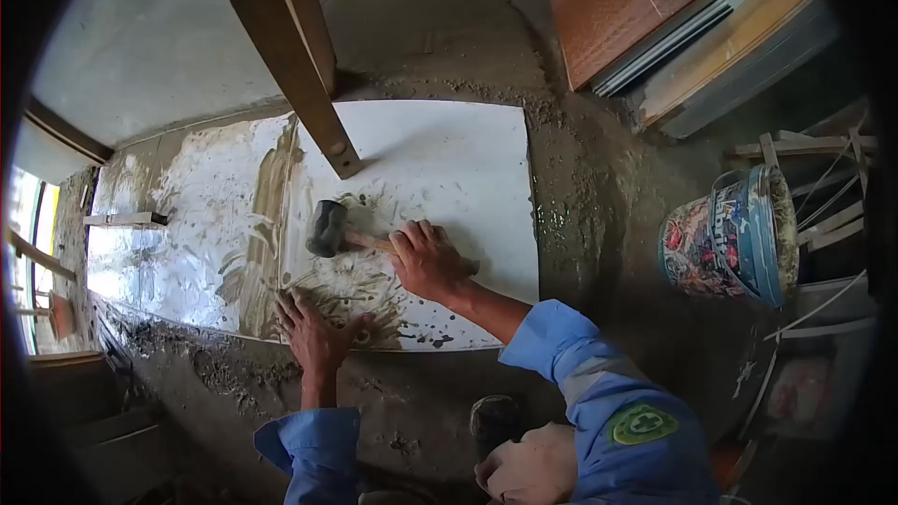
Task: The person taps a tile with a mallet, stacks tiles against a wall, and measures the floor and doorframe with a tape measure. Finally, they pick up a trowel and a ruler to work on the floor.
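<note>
My right hand (pixel 428 260) grips the wooden handle of a black rubber mallet (pixel 327 228), whose head rests on a large white floor tile (pixel 440 168) smeared with mortar. My left hand (pixel 313 332) lies flat with fingers spread on the near left corner of the same tile. A second, mud-streaked tile (pixel 187 224) lies to the left of it. Both arms wear blue sleeves.
Wet grey mortar (pixel 580 187) surrounds the tiles. A long wooden beam (pixel 290 47) leans in from above onto the white tile. A colourful bucket (pixel 734 238) stands at right. Stacked brown tiles and boards (pixel 636 9) lie at the back right. My knee shows at the bottom.
</note>
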`<act>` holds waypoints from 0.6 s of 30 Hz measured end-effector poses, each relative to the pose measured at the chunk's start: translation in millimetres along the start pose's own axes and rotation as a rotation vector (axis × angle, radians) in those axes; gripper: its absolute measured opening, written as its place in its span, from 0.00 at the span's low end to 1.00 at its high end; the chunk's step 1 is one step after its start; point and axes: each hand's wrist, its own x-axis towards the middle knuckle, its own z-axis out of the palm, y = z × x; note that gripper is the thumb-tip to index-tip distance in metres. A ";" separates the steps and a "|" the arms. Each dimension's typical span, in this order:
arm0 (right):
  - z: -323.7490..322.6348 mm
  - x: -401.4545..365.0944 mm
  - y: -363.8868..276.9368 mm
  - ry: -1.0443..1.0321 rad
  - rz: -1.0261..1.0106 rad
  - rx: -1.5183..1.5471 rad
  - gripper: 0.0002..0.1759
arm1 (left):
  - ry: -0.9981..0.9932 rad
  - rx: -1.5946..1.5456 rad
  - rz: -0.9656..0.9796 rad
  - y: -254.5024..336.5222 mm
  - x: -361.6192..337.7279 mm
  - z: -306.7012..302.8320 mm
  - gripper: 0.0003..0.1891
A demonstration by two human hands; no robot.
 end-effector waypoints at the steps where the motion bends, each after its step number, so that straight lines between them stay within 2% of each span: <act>1: 2.1 4.5 -6.4 0.017 -0.012 0.005 0.20 | 0.034 -0.015 0.009 -7.7 2.5 -2.6 0.67; 2: 4.4 7.6 -12.5 0.031 -0.026 0.012 0.20 | 0.066 -0.030 0.014 -14.7 2.4 -5.0 0.68; 3: -14.6 -15.9 13.5 -0.027 -0.010 -0.021 0.20 | 0.012 -0.073 0.008 15.5 -13.7 16.9 0.68; 7: -7.1 -3.0 7.0 -0.028 -0.008 0.036 0.21 | 0.007 0.000 -0.019 4.7 -2.4 10.8 0.69; 8: -8.5 -1.2 10.3 -0.154 0.028 0.062 0.26 | 0.057 -0.014 0.018 -0.7 -1.0 18.9 0.69; 9: -5.4 -1.5 16.6 -0.147 -0.002 0.081 0.27 | 0.065 0.005 0.035 -2.1 -0.7 20.5 0.68; 13: -12.1 14.6 43.5 -0.272 -0.071 0.152 0.29 | 0.036 -0.021 0.033 -0.9 -2.7 16.1 0.66; 15: -22.8 24.3 52.7 -0.402 -0.025 0.259 0.31 | 0.061 -0.024 0.028 2.1 -3.4 18.9 0.65; 18: -29.7 11.6 54.6 -0.367 0.015 0.320 0.32 | 0.078 0.011 0.050 0.7 -4.5 20.8 0.65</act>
